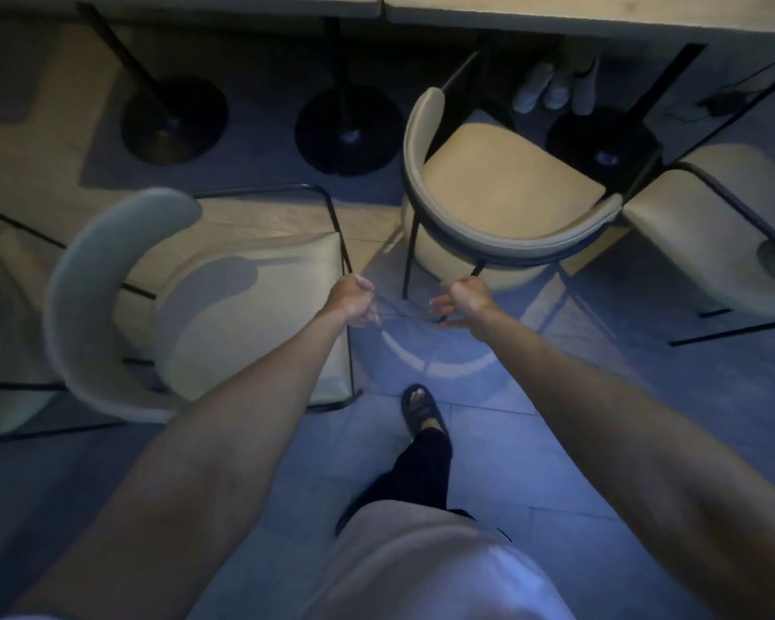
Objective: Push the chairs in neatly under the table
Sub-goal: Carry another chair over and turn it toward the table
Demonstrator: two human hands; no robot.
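Three beige padded chairs with curved backs and thin black frames stand out from the table. The left chair is turned sideways, its back toward the left. The middle chair faces the table, with its seat partly under the edge. A third chair is at the right. Both my arms reach forward over the floor gap between the left and middle chairs. My left hand is loosely curled beside the left chair's frame corner and holds nothing. My right hand has its fingers apart just below the middle chair's back.
Round black pedestal bases stand under the table. Another person's feet rest under it, beyond the middle chair. Part of a fourth chair shows at the far left. My sandalled foot steps forward on the tiled floor.
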